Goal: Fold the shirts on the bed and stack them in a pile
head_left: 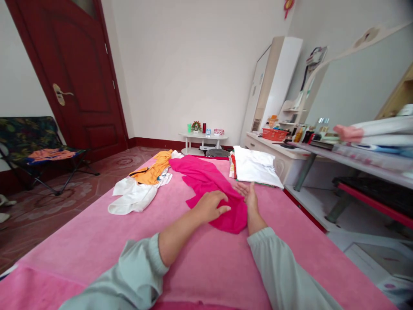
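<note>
A bright magenta garment point(206, 175) lies loosely spread and rumpled on the pink bed cover point(206, 258), running from the far middle toward me. My left hand point(211, 207) rests at the garment's near left part, fingers curved and thumb apart, with no cloth visibly pinched. Along the garment's right edge is my right hand point(251, 203), its fingers stretched out and palm turned toward the cloth. Whether its fingertips press on the fabric I cannot tell. Beyond my right hand sits a folded pile topped with white cloth point(256, 165).
To the left lie an orange garment point(155, 170) and a white garment point(134, 196). A folding chair point(35, 142) with clothing on it stands by the red door point(69, 73). A cluttered dresser point(287, 150) borders the bed's right side. A small white table point(203, 136) stands beyond the bed.
</note>
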